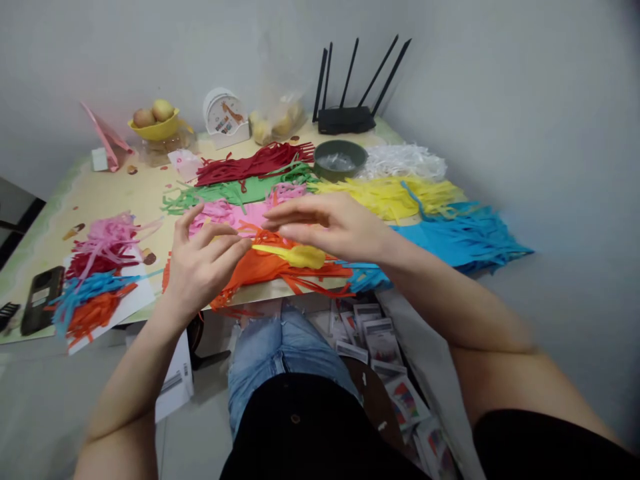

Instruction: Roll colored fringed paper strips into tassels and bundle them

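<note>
Two hands (205,257) | patterned tabletop (143,193) | grey walls (500,100) | tiled floor (200,440)

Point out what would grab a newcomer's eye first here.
Probably the fringed bundles in vivid colors across the table, above all the big blue one at its right end. Next, the yellow, seemingly limp balloon at the left hand's fingertips, over the orange fringe. Then the black router, antennas raised, at the back.
</note>
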Tool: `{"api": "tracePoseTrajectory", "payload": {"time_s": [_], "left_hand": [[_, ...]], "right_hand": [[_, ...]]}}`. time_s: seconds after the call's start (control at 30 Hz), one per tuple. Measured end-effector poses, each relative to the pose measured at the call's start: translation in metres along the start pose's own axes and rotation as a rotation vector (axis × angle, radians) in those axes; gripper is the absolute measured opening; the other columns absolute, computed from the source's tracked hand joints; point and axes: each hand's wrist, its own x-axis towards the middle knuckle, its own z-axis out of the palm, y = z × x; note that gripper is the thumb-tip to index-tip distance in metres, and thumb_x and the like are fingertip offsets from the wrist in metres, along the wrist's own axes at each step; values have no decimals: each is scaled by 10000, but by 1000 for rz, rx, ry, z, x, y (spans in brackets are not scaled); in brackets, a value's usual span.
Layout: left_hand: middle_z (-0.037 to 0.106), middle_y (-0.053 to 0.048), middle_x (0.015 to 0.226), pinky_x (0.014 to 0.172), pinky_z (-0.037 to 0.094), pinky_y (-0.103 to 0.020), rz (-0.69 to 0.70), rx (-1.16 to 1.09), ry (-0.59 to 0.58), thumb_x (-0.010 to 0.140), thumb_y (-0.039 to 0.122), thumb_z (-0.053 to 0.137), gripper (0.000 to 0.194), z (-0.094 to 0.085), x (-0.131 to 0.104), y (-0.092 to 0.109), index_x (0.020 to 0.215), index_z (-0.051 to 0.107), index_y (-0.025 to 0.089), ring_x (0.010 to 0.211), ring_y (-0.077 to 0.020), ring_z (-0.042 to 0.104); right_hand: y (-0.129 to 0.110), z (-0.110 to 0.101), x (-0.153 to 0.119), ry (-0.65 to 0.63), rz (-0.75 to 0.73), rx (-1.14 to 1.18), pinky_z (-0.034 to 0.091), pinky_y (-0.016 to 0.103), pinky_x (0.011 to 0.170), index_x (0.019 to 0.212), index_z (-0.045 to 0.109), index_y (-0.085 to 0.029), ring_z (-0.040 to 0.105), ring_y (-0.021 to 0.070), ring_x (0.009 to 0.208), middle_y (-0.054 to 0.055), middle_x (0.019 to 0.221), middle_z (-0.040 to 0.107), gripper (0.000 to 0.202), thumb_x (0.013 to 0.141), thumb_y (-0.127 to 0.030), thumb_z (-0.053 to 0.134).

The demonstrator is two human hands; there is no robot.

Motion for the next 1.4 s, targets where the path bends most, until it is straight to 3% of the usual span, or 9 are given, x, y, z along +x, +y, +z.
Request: {"api": "tracePoseTrajectory", "payload": {"time_s": [0.1, 0.23, 0.5, 0.67, 0.97, 1.07, 1.17, 1.27, 1.4], "left_hand": [[804, -5, 985, 1159, 376, -504, 160, 96, 162, 880, 72, 691, 302, 6, -3, 3, 1119, 711, 257, 1013, -200, 728], [807, -7, 1031, 1148, 385, -498, 138, 132, 246, 872, 81, 709, 337, 13, -6, 6, 1147, 720, 276, 1044, -209, 727], [791, -11, 958, 1107, 451, -503, -414, -249, 369, 892, 173, 685, 167, 37, 2, 21, 995, 757, 283, 988, -206, 736], [789, -50, 1057, 973, 569, -406, -844, -643, 429, 906, 323, 688, 152, 47, 24, 34, 981, 782, 229, 1012, -216, 738], [769, -18, 867, 907, 584, -363, -1063, -716, 681, 876, 331, 708, 147, 86, 41, 26, 868, 750, 190, 904, -197, 737], [726, 19, 797, 906, 575, -375, -999, -621, 848, 874, 287, 702, 100, 78, 38, 20, 823, 708, 202, 829, -169, 711], [632, 54, 683, 872, 579, -384, -1005, -687, 899, 879, 304, 709, 113, 51, 27, 25, 799, 678, 230, 672, -144, 611], [573, 35, 671, 839, 576, -337, -1319, -869, 611, 875, 345, 712, 106, 28, 11, 36, 820, 702, 256, 777, -175, 635], [653, -17, 760, 726, 579, -309, -1483, -914, 228, 791, 373, 773, 145, 26, -10, 38, 760, 718, 242, 879, -243, 689]], "right_hand": [[11, 11, 13, -142, 125, 296, 535, 256, 767, 1041, 778, -150, 707, 152, 861, 51, 957, 785, 341, 918, -448, 668], [20, 33, 14, -175, 228, 678, 544, 253, 770, 868, 736, -142, 707, 132, 766, 38, 803, 769, 282, 836, -421, 767], [26, 54, 20, 100, 51, 873, 570, 257, 754, 864, 723, -148, 705, 115, 708, 17, 735, 747, 302, 795, -423, 827], [31, 47, 32, 329, -110, 637, 564, 240, 764, 900, 695, -162, 693, 104, 749, 6, 793, 722, 186, 906, -347, 712], [52, 43, 40, 420, -275, -25, 531, 307, 932, 1053, 660, -176, 688, 157, 978, 69, 1049, 751, 203, 1038, -303, 501], [86, 5, 51, 335, -331, -289, 483, 353, 1025, 1080, 702, -185, 671, 187, 1067, 75, 1095, 766, 261, 1042, -334, 491], [141, -69, 67, 353, 109, -624, 464, 345, 1025, 1147, 710, -143, 650, 210, 1126, 119, 1196, 739, 349, 1057, -314, 420], [201, -140, 79, 151, 675, -959, 428, 359, 1048, 1219, 695, -62, 606, 272, 1236, 214, 1296, 686, 376, 1026, -186, 397], [258, -174, 81, -3, 871, -1023, 451, 419, 1042, 1120, 705, -21, 616, 305, 1209, 263, 1220, 688, 269, 984, -197, 554]]}}
